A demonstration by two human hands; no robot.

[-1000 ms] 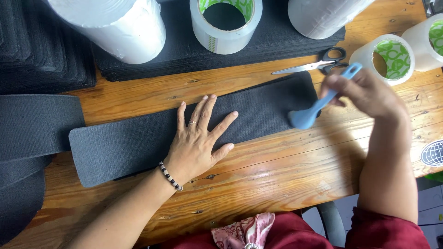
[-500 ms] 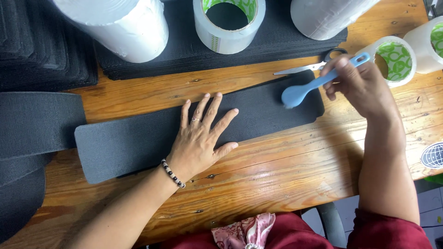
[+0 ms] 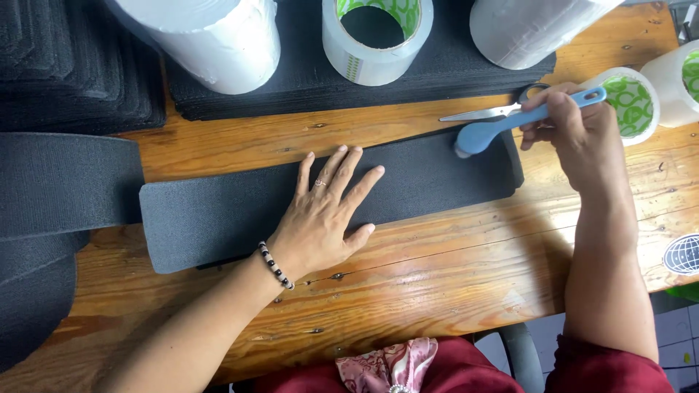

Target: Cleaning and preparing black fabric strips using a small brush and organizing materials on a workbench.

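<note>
Left hand (image 3: 320, 222) flat, fingers spread; right hand (image 3: 579, 135) in closed grip.

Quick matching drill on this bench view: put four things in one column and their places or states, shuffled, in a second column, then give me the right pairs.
Things:
1. left hand
2. blue tool
3. scissors
4. clear tape roll

Places or states:
A. lying on the wooden table beyond the strip
B. standing on the stack of dark sheets
C. pressed flat on the dark strip
D. held in the right hand, head at the strip's right end

Pairs: 1-C, 2-D, 3-A, 4-B
</note>
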